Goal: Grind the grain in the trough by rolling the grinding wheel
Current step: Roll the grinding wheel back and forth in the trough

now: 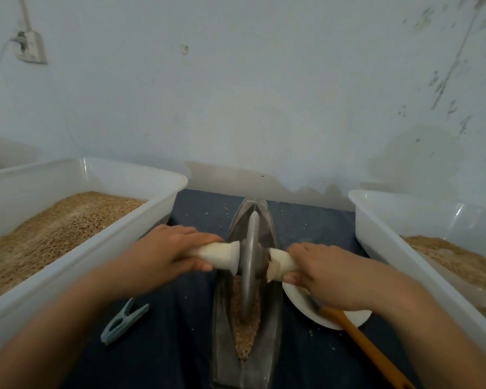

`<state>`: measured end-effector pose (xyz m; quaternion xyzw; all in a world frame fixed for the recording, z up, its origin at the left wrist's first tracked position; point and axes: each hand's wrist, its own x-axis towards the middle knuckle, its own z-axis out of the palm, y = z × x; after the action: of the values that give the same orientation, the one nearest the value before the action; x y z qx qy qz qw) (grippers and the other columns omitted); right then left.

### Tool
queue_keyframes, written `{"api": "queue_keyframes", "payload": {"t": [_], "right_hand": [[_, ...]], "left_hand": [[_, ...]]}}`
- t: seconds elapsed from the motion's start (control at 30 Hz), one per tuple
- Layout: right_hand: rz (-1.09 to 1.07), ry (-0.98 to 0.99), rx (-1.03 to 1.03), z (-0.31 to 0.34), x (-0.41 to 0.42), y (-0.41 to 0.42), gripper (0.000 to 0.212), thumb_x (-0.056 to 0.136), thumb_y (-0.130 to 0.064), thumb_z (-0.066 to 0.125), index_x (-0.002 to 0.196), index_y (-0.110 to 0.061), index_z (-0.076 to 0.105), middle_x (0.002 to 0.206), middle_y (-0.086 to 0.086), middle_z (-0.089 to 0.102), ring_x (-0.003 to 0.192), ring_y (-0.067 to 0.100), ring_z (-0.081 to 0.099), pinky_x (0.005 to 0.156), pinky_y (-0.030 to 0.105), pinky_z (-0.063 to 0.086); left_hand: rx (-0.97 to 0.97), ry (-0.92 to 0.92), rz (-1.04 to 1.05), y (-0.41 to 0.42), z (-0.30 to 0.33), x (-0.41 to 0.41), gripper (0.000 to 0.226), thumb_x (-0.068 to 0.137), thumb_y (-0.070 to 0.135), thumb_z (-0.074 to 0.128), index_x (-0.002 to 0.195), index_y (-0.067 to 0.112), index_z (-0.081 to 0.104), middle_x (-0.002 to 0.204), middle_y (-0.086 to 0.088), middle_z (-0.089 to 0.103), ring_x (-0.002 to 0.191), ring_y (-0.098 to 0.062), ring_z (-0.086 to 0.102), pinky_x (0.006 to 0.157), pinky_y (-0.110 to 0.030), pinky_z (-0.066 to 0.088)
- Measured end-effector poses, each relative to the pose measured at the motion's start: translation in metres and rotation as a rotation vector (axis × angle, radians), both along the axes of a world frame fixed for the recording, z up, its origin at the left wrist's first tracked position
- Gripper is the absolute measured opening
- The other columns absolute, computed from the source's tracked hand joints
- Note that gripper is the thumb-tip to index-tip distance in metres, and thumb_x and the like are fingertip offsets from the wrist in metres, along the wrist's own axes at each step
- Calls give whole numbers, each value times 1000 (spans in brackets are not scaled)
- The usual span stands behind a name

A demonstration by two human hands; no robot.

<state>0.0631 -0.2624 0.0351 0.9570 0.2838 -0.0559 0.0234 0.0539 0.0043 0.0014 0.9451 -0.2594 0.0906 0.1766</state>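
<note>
Two hands: both grip the pale handle that runs through the grinding wheel (250, 262), one on each side of the disc.
Left hand (166, 251): fingers lie over the left half of the handle (222, 255) and the thumb curls under it, closed tight round it.
Right hand (328, 272): wrapped round the right half of the handle in the same way, thumb underneath.
Wheel: a grey metal disc standing upright on its edge in the trough (246, 304), at about mid-length.
Trough: a long, narrow, boat-shaped metal vessel lying on the dark blue cloth (177, 346), pointing away from the person.
Grain (246, 335): a tan, crushed strip along the trough's groove, showing on the near side of the wheel.
Right of trough: a white plate (354, 318), with an orange-handled utensil (368, 349) resting on it.
Left of trough: a grey-blue clothes peg (124, 321) on the cloth.
Flanks: a white plastic tub (118, 240) of grain on the left; a second tub (376, 234) with ground meal on the right.
</note>
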Motion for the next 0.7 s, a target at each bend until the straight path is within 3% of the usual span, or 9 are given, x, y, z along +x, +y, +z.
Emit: {"api": "queue_keyframes", "payload": {"t": [0.1,0.2,0.27,0.33,0.43,0.5,0.57,0.7], "right_hand": [[43,108,-1,20,-23,-1,26,97,-45,36,104,-22,42,90,-6,46,72,4,40,60,17,31],[48,83,1,20,-28,-2,26,97,-46,35,106,-23,43,93,-6,49,74,4,42,61,17,32],[23,41,16,12,-17,1,20,97,-46,35,102,-27,41,89,-10,47,72,3,42,59,18,31],[-9,-51,39,-1,1,2,17,97,-43,37,105,-29,41,93,-10,48,73,2,41,62,22,32],[-45,-302,89,-24,24,1,29,98,-36,39,126,-27,39,118,-6,50,97,10,45,84,27,34],[-49,-364,125,-32,30,1,34,98,-36,38,131,-27,36,126,-6,47,108,11,43,94,27,30],[-58,-305,121,-31,29,1,32,98,-39,36,128,-28,38,121,-6,48,99,9,42,88,27,31],[-33,-37,22,-10,12,0,18,98,-42,36,102,-25,40,92,-8,46,72,5,40,65,24,32]], "left_hand": [[-133,318,-92,11,12,-11,41,84,46,57,124,47,50,114,26,58,107,6,52,94,-21,39],[-119,349,-95,12,11,-12,45,79,54,52,124,47,49,118,27,56,109,7,51,96,-22,39],[-98,300,-56,8,8,-8,45,79,56,46,123,47,48,116,26,56,105,9,50,93,-16,39],[-33,116,23,1,-2,-1,44,82,55,41,125,44,46,114,18,57,101,5,52,87,-16,38],[70,-246,203,-13,-22,11,45,94,42,44,137,30,41,122,8,55,110,-12,50,95,-26,32],[88,-328,238,-19,-29,16,46,95,38,46,139,26,40,126,4,54,112,-16,49,97,-29,30],[103,-343,204,-17,-27,18,47,94,39,46,139,27,40,125,4,54,111,-15,48,97,-28,29],[46,-229,78,-8,-11,8,44,91,41,51,134,36,42,117,13,55,108,-6,47,94,-24,27]]}}
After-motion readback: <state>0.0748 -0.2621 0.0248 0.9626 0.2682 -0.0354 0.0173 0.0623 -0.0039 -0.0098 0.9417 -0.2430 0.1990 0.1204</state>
